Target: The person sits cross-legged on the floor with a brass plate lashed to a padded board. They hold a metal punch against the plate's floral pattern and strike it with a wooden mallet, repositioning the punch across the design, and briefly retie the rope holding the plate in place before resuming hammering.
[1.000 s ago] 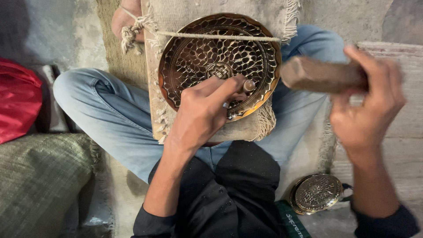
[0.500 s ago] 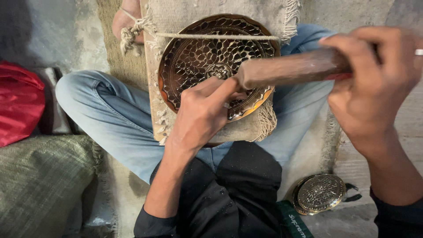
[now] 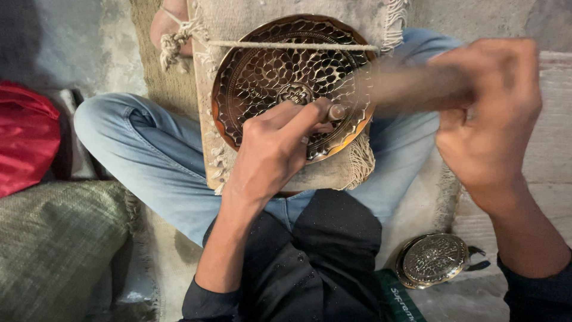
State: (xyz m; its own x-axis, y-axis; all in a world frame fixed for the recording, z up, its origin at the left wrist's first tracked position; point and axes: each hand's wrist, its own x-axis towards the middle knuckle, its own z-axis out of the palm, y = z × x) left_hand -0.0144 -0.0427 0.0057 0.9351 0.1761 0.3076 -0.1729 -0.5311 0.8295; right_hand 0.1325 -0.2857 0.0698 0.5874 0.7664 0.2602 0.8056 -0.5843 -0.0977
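Nearest to me is my dark shirt, and just to its right on the floor lies a small round engraved metal lid [image 3: 433,260], flat and well apart from the work.

My left forearm runs up from the near edge to my left hand [image 3: 275,149], which rests on the near part of the round brass plate [image 3: 262,71]. The fingers are pressed together around a thin metal chisel [image 3: 335,111]; I pinch it between thumb and forefingers, and its blunt top pokes out past my fingertips toward the right. The chisel tip is hidden under my hand, so I cannot tell just where it meets the plate.

My right hand [image 3: 485,113] is up on the right side, closed in a fist around the handle of a wooden mallet [image 3: 411,86]. The mallet is blurred; its head points left, toward the chisel top, and sits over the right rim of the plate. Whether it touches the chisel I cannot tell.

The plate lies face up on a cloth-covered board [image 3: 205,143] propped across my crossed legs in blue jeans [image 3: 149,161]. Its surface is covered in a pierced, scale-like pattern with a small medallion in the middle. A cord [image 3: 286,45] stretches across the far part of the plate, left to right, knotted at the board's left edge.

On the left, a grey-green cushion [image 3: 53,238] sits near, with a red cloth [image 3: 27,137] beyond it.
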